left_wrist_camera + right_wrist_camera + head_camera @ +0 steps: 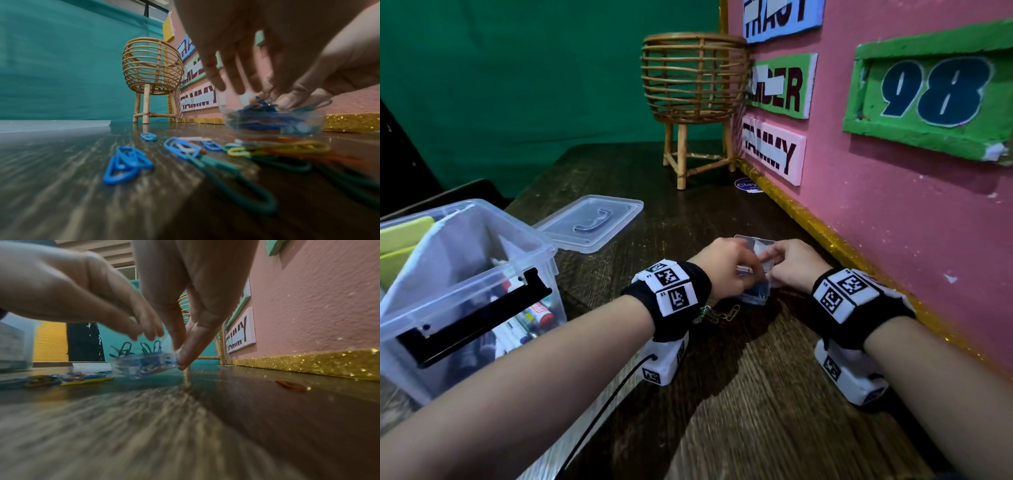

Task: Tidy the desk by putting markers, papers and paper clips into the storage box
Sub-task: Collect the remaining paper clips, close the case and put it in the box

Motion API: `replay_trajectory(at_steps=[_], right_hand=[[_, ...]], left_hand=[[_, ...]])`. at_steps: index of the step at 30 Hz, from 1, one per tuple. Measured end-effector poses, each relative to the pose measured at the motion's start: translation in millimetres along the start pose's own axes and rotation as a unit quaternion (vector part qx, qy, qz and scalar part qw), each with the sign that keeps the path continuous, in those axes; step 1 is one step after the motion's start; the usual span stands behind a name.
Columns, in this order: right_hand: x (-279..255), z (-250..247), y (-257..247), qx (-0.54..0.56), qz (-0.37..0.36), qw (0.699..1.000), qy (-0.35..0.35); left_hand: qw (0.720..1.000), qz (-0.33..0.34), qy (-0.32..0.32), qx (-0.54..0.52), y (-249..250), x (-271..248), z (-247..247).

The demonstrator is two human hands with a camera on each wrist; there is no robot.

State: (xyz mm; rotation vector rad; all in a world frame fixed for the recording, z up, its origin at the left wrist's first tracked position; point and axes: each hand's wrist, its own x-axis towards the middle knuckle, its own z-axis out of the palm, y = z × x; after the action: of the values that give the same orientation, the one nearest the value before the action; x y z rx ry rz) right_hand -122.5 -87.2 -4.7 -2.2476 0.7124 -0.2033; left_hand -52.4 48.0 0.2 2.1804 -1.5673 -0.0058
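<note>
At far left the storage box [465, 274] stands open on the bench [756, 394], with markers [530, 315] in the bottom and yellow and white papers [404, 236] upright along its far side. Its lid [592, 222] lies flat just beside it. So markers and papers look done; the clips are what is left.

Loose clips [127, 164], blue, green and yellow, lie scattered on the bench near the left wrist. The left hand [726, 267] reaches down over a small clear case [144, 365] already crowded with blue clips, its fingers bent toward the case's top; whether it pinches a clip or only presses them in I cannot tell, since the fingertips are blurred. The right hand [792, 263] steadies the case, thumb and fingers [185, 356] pinched on its near edge. One orange clip [291, 385] lies apart near the gold trim [308, 365] of the pink wall [893, 212].

By my reckoning the task is past halfway: the loose clips need gathering into the case, and the case has yet to go into the box.
</note>
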Motion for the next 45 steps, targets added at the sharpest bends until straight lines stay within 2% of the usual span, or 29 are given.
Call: replay_trajectory(at_steps=[2, 4, 6, 10, 13, 14, 15, 17, 19, 21, 24, 27, 29, 31, 32, 36, 45], right_hand=[[-1.8, -2.1, -1.7, -0.008, -0.009, 1.0, -0.001], [-2.4, -2.9, -2.6, -0.006, -0.009, 1.0, 0.002], [-1.4, -2.0, -2.5, -0.001, -0.003, 1.0, 0.002], [-0.3, -1.8, -0.6, -0.006, 0.001, 1.0, 0.005], [1.3, -2.6, 2.0, -0.014, 0.01, 0.998, 0.066], [1.3, -2.5, 2.3, -0.013, 0.015, 0.997, 0.081], [1.3, -2.2, 2.6, -0.012, 0.018, 0.996, 0.087], [2.0, -2.0, 3.4, -0.014, 0.021, 0.996, 0.088], [2.7, -2.5, 4.2, -0.019, 0.023, 0.995, 0.094], [3.1, -3.4, 5.0, -0.026, 0.022, 0.994, 0.102], [2.8, -3.2, 4.8, -0.033, 0.011, 0.995, 0.091], [2.7, -3.0, 3.8, -0.037, -0.003, 0.996, 0.077], [2.1, -3.7, 3.4, -0.037, -0.013, 0.997, 0.065], [0.8, -4.3, 3.1, -0.048, -0.025, 0.997, 0.053], [0.6, -4.4, 2.8, -0.052, -0.029, 0.997, 0.048], [-1.0, -4.7, 1.1, -0.055, -0.033, 0.997, 0.035], [-5.4, -6.7, -1.0, -0.06, -0.044, 0.997, -0.011]], left_hand=[[0.999, 0.026, -0.025, -0.013, 3.4, -1.4, -0.4], [0.997, 0.019, -0.073, 0.003, 3.8, -0.3, -1.2], [0.996, 0.004, -0.091, 0.019, 2.2, 2.0, -2.5], [0.999, -0.004, -0.045, 0.029, 0.5, 2.2, -2.2], [0.999, 0.035, 0.007, 0.006, 0.7, -8.9, -6.8], [0.999, 0.052, -0.01, -0.003, -0.1, -13.9, -7.8], [0.996, 0.065, -0.054, -0.004, -0.1, -19.4, -8.8], [0.981, 0.072, -0.177, 0.019, -1.4, -28.6, -6.8], [0.97, 0.066, -0.233, 0.037, -7.0, -33.9, -7.6], [0.972, 0.036, -0.225, 0.05, -16.4, -37.4, -14.1], [0.98, -0.035, -0.177, 0.079, -29.6, -44.3, -25.0], [0.985, -0.062, -0.138, 0.088, -35.9, -48.2, -25.4], [0.977, -0.117, -0.154, 0.087, -39.4, -47.2, -23.6], [0.956, -0.177, -0.215, 0.091, -42.3, -46.6, -22.1], [0.948, -0.186, -0.241, 0.095, -43.5, -47.2, -21.1], [0.955, -0.138, -0.243, 0.098, -40.3, -50.0, -23.4], [0.977, -0.149, -0.127, 0.08, -38.2, -48.8, -25.3]])
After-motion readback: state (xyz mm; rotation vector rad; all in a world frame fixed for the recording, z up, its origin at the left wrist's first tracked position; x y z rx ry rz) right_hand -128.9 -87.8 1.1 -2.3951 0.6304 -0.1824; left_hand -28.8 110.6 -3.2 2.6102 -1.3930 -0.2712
